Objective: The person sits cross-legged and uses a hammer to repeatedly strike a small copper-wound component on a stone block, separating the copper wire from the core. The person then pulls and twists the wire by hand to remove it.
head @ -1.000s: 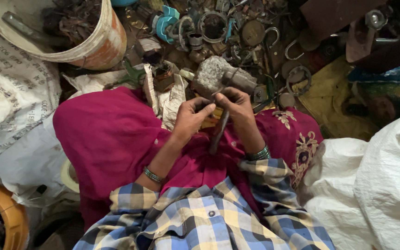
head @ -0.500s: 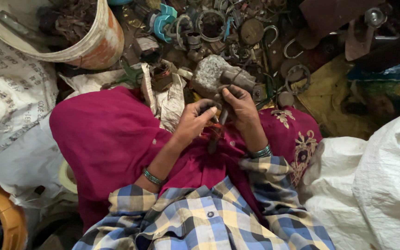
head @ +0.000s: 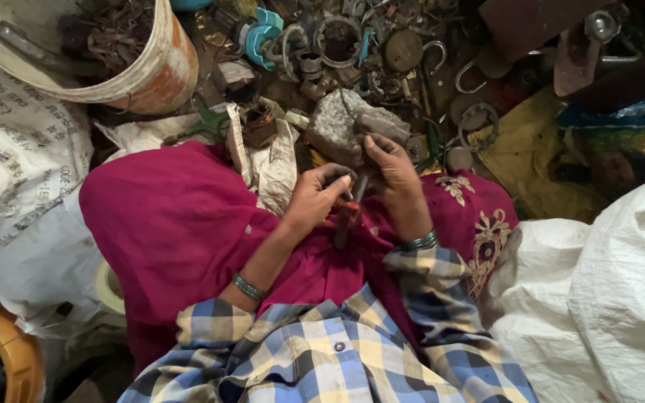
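My left hand [head: 315, 198] and my right hand [head: 397, 179] meet over my lap, which is covered by a magenta cloth [head: 181, 224]. Between them is a thin dark metal rod [head: 341, 235] with a reddish part [head: 347, 213] near its top. The left fingers pinch the reddish part. The right fingers curl around the rod's upper end, which they hide. Just beyond the hands lies a rough grey stone block [head: 334, 123] with a dark metal piece [head: 382, 125] on it. Both wrists wear green bangles.
A heap of scrap metal rings, hooks and parts [head: 382, 45] fills the floor ahead. A worn white bucket [head: 166, 67] of rusty scrap stands at the far left. White sacks lie at the left [head: 16, 157] and right [head: 606, 298]. A yellow cloth [head: 531, 149] lies at the right.
Both hands stay together over the lap, working the rod. The rod has turned slightly more upright and the right fingers have shifted a little toward the stone.
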